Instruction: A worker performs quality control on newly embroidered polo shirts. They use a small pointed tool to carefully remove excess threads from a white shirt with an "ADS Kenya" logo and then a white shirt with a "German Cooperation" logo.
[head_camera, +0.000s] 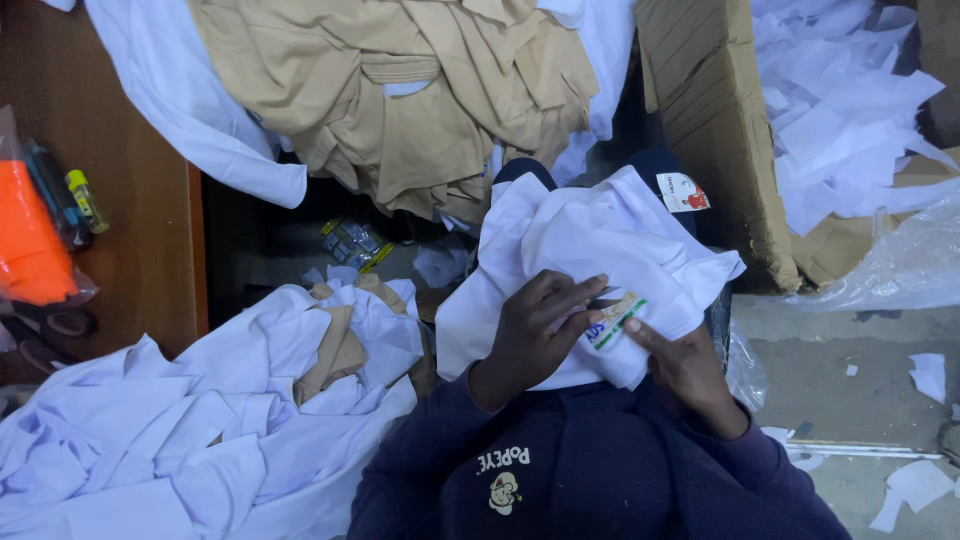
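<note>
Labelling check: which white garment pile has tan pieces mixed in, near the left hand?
The floor pile left of the left hand; tan fabric pokes out of it.
</note>
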